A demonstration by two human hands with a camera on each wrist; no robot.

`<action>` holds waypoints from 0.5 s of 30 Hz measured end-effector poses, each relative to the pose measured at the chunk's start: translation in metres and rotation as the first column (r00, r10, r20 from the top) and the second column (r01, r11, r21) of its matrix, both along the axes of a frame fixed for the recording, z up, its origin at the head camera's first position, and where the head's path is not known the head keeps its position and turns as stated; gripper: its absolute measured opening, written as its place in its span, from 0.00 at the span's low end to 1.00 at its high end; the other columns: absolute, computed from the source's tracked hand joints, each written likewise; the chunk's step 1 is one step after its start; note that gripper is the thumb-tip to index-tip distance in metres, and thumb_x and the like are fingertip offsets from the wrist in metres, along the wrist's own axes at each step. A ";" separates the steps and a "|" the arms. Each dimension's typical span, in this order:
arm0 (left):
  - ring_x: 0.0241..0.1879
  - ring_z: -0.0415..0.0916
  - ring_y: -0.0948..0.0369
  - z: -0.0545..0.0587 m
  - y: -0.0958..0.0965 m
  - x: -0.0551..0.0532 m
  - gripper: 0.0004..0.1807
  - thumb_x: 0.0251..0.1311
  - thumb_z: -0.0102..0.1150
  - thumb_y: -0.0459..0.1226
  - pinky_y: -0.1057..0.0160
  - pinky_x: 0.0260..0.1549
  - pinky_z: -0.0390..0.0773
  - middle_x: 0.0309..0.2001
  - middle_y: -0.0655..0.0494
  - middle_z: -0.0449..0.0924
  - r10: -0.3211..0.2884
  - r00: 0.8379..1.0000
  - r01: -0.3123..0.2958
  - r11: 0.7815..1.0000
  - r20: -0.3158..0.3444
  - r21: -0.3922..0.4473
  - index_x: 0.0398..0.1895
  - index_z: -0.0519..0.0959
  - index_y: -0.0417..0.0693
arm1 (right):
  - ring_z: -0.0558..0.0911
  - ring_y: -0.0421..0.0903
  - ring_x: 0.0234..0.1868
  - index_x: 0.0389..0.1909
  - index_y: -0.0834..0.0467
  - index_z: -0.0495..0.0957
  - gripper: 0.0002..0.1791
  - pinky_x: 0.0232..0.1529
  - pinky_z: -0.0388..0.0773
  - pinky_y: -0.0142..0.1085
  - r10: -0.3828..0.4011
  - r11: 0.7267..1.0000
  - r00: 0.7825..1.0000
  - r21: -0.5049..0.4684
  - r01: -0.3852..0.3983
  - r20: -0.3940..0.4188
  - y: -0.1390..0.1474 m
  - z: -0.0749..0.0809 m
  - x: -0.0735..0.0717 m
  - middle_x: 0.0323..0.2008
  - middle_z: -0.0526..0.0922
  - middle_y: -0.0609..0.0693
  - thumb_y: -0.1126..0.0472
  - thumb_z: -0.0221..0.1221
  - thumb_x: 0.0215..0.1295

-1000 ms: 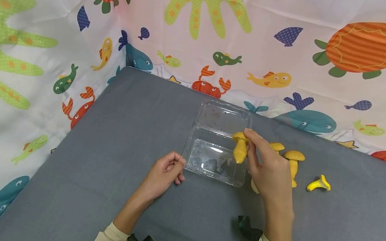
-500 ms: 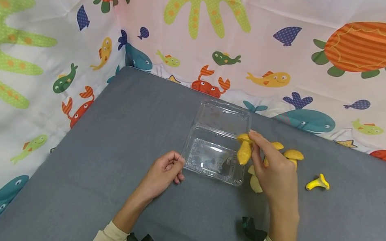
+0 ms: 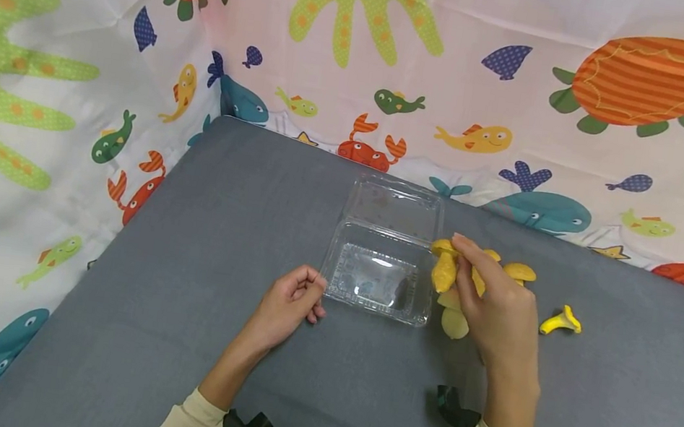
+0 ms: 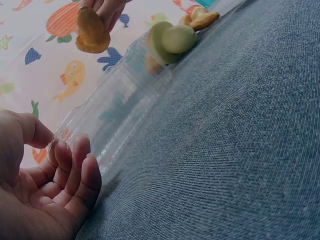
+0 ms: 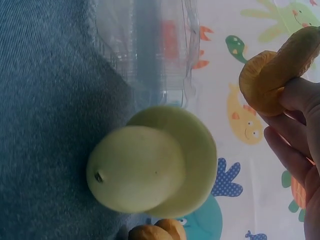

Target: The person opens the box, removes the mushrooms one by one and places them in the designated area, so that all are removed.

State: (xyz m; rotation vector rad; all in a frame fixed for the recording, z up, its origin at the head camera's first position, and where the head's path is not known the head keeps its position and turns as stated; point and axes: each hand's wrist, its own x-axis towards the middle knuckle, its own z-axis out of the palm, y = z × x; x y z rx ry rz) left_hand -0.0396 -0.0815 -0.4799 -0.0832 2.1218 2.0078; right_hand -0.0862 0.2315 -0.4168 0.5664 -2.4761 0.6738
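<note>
My right hand (image 3: 501,316) pinches a yellow toy mushroom (image 3: 444,273) by its cap, stem hanging down, beside the right edge of an open clear plastic container (image 3: 368,308). In the right wrist view this mushroom (image 5: 280,72) is held up off the table. My left hand (image 3: 286,308) stays at the container's front left corner; the left wrist view has its thumb and index finger pinching the plastic edge. Nothing lies inside the container. A pale mushroom (image 3: 454,324) lies just right of the container, below the held one.
Behind my right hand, partly hidden, are a yellow mushroom (image 3: 479,282) and another with a broad cap (image 3: 520,272). Farther right lies a small bright yellow trumpet-shaped mushroom (image 3: 561,322). A grey cloth (image 3: 235,228) covers the table, and a printed curtain (image 3: 334,81) borders its back and left.
My right hand has shifted rightward with the mushroom, from over the container's right side to just past its edge. The pale mushroom is now more exposed. My left hand keeps its place.
</note>
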 end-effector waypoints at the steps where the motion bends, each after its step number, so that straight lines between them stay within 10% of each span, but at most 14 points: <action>1: 0.29 0.83 0.53 0.000 0.000 0.000 0.10 0.79 0.56 0.37 0.64 0.31 0.84 0.29 0.46 0.79 -0.001 1.000 0.001 1.000 0.000 0.001 0.46 0.80 0.37 | 0.86 0.48 0.25 0.65 0.54 0.83 0.22 0.19 0.75 0.36 -0.001 1.000 1.000 -0.002 0.001 0.002 0.001 0.000 0.000 0.56 0.89 0.51 0.66 0.67 0.71; 15: 0.28 0.83 0.52 0.000 0.001 0.000 0.11 0.78 0.57 0.37 0.65 0.30 0.84 0.29 0.44 0.79 0.011 1.000 -0.012 1.000 -0.012 -0.007 0.44 0.79 0.36 | 0.88 0.53 0.29 0.64 0.57 0.83 0.22 0.21 0.75 0.41 -0.032 0.999 0.999 0.011 0.032 -0.018 0.018 -0.002 0.002 0.57 0.88 0.53 0.70 0.67 0.70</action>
